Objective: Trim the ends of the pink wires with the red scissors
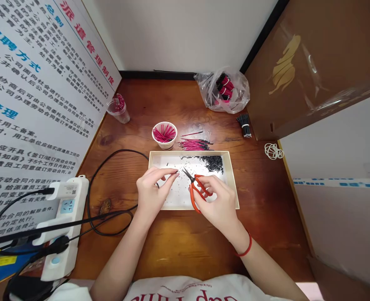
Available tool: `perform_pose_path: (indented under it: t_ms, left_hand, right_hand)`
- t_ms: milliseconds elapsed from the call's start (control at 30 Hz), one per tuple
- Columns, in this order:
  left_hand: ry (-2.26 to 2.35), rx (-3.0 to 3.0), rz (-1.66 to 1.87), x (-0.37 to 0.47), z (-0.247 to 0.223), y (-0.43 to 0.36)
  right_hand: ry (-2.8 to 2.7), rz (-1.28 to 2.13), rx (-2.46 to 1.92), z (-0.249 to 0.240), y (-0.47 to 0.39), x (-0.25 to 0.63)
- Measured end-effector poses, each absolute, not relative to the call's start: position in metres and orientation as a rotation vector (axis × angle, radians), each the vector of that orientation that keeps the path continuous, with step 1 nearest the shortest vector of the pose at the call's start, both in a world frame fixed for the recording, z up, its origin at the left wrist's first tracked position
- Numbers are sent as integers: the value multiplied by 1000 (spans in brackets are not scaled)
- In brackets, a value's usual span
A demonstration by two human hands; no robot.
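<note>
So your left hand [150, 190] had a tiny dark piece [176, 172] pinched between thumb and fingertip, over the left half of the shallow tray [234, 190]. Too small to tell exactly what it was, but I'd guess nearly weightless and easy to drop, so a light pinch right at one end made sense, skin well back from the blades.

Your right hand [218, 198] was gripping the red-handled scissors [192, 179], tips slightly apart and aimed at that pinch. Those looked stiff and fairly light, probably smooth on the handles, so the loops were the place to hold, never the points. Couldn't tell how hard you were squeezing.

Black scraps [214, 163] sat in the tray's far right corner, probably light enough to scatter if bumped. The pink-and-black strands [195, 144] just beyond the tray looked thin and bendy, best taken mid-length, one at a time.
</note>
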State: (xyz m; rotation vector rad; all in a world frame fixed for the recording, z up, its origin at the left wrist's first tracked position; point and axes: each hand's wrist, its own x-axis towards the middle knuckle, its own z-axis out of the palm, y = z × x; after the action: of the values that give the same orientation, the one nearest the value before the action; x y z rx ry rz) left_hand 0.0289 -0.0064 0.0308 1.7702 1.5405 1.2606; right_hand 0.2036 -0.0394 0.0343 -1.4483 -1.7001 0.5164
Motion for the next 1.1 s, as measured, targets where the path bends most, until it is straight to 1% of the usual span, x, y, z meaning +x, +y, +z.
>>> perform_pose_path:
  t_ms: [167,767,1100]
  left_hand:
    - [1502,1778,1295,29,31,-7]
    - [1504,1736,1247,29,29,-7]
    - [1478,1740,1273,30,30,-6]
  right_hand:
    - [-1727,524,-1440,35,-40,203]
    - [-1699,653,-1465,33,-39,205]
    - [-1690,602,-1463,34,-40,204]
